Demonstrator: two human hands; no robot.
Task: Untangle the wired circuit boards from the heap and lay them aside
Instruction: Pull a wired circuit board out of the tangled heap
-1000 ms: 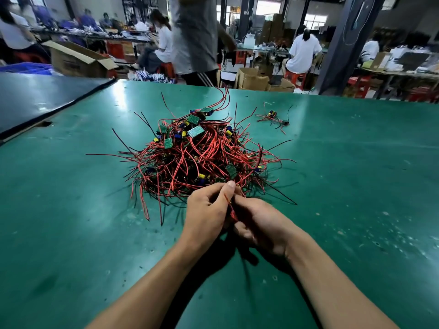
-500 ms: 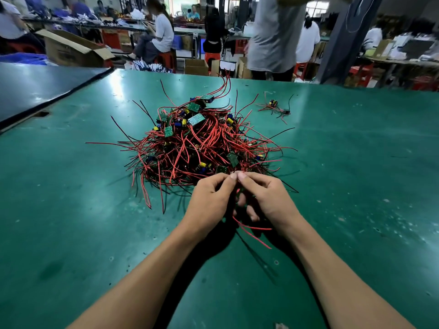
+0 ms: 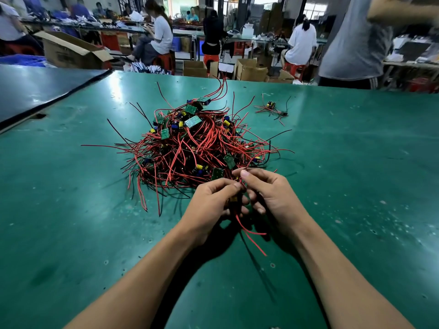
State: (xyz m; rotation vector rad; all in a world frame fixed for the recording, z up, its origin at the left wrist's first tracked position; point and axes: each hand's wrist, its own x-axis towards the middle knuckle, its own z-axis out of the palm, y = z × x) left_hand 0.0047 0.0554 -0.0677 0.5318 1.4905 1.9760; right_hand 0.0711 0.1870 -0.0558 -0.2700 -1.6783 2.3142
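At frame centre, left hand [image 3: 209,205] and right hand [image 3: 273,195] each grip pinched shut on one board's red wires [image 3: 249,231], probably teasing it from the heap [image 3: 197,148] just above.

A green table [image 3: 356,186] is set in a workshop. Cardboard boxes [image 3: 71,52], red stools [image 3: 166,60] and cluttered benches [image 3: 114,26] are seen behind it.
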